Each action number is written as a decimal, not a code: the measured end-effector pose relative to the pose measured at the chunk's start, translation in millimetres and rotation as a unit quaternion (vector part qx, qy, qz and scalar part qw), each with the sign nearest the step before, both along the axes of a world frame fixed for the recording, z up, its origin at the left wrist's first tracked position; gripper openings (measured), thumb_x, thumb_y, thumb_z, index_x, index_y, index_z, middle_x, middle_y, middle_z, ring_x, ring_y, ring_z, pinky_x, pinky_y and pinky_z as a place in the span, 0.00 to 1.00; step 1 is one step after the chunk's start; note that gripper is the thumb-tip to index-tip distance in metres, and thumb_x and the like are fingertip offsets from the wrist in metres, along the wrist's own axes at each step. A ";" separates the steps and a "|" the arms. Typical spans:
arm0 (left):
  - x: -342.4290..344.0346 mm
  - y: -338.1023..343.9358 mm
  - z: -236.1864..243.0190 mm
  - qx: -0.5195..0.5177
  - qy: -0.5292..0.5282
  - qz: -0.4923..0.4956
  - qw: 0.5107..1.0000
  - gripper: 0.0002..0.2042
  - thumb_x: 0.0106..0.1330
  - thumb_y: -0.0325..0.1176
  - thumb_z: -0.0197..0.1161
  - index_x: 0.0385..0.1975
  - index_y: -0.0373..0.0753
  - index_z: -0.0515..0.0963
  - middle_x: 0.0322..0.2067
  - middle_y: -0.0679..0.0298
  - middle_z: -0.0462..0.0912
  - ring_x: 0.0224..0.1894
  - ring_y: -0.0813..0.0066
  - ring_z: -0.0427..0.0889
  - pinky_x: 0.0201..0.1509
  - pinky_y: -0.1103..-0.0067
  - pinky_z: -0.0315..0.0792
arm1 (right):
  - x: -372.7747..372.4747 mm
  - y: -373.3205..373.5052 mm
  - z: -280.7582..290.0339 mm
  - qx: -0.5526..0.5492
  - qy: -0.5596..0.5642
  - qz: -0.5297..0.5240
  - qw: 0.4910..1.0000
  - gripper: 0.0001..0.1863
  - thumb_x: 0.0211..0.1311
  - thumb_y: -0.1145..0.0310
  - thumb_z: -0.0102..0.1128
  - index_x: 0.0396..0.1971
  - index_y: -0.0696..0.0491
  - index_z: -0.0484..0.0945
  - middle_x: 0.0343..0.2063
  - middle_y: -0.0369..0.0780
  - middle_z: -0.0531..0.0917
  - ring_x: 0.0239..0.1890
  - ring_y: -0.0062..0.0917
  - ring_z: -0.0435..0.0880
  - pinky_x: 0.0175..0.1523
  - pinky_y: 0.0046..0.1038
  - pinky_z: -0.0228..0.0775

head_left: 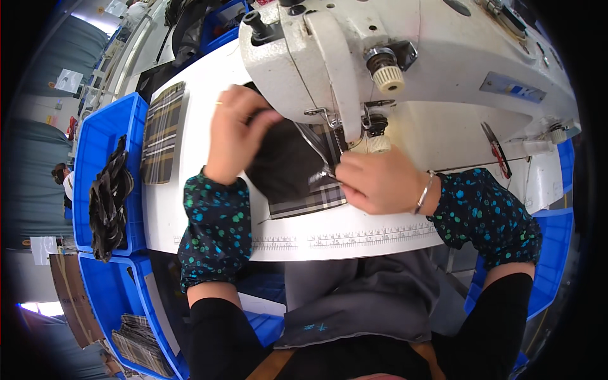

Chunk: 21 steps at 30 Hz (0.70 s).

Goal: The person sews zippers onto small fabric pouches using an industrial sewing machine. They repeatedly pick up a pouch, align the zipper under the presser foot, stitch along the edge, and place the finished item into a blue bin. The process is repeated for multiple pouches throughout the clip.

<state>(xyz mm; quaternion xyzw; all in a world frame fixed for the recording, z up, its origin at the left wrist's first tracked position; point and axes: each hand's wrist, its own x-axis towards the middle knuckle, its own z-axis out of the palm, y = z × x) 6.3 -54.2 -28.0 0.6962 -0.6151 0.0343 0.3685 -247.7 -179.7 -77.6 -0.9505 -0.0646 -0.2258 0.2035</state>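
Under the presser foot [339, 130] of a white sewing machine [437, 76] lies a piece of plaid fabric [310, 204] with a black layer [282, 168] over it and a zipper [323, 166] along it. My left hand [237, 133], blurred, has its fingers curled around the upper left part of the black layer. My right hand [377, 180] is closed on the zipper edge beside the foot, at the fabric's right side.
On the white tabletop [190, 215] lie another plaid piece [163, 136] at left and red-handled scissors [497, 149] at right. Blue bins [82, 152] with fabric stand left, another bin [551, 266] right. A person [63, 177] sits at far left.
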 end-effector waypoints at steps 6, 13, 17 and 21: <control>18.4 6.4 -0.1 -0.056 -0.162 0.105 0.980 0.12 0.50 0.29 0.80 0.28 0.35 0.80 0.40 0.60 0.82 0.39 0.58 0.79 0.44 0.66 0.74 | -0.5 5.0 -3.8 -0.064 -0.038 0.019 0.997 0.06 0.54 0.68 0.63 0.26 0.51 0.75 0.25 0.35 0.73 0.22 0.26 0.80 0.25 0.32 0.71; -77.2 26.2 -6.5 -0.058 -0.099 -0.228 0.967 0.15 0.52 0.23 0.70 0.40 0.42 0.78 0.44 0.63 0.82 0.48 0.63 0.83 0.64 0.56 0.71 | -4.0 4.6 9.9 -0.162 -0.166 -0.011 0.973 0.04 0.45 0.68 0.62 0.23 0.49 0.78 0.23 0.32 0.70 0.20 0.21 0.76 0.24 0.28 0.67; -96.4 23.8 -21.5 -0.031 -0.143 -0.206 0.968 0.24 0.51 0.24 0.70 0.51 0.43 0.74 0.46 0.64 0.82 0.49 0.66 0.83 0.72 0.53 0.61 | -6.9 2.0 3.4 -0.154 -0.195 -0.046 0.968 0.05 0.42 0.68 0.62 0.21 0.48 0.76 0.22 0.31 0.70 0.20 0.19 0.76 0.23 0.26 0.66; -79.2 15.7 -20.8 0.136 -0.129 -0.190 0.964 0.22 0.56 0.25 0.66 0.52 0.45 0.76 0.47 0.72 0.82 0.56 0.71 0.79 0.76 0.43 0.45 | -9.3 2.4 5.4 -0.176 -0.175 -0.065 0.967 0.06 0.42 0.67 0.62 0.21 0.48 0.75 0.22 0.31 0.71 0.20 0.19 0.76 0.24 0.25 0.66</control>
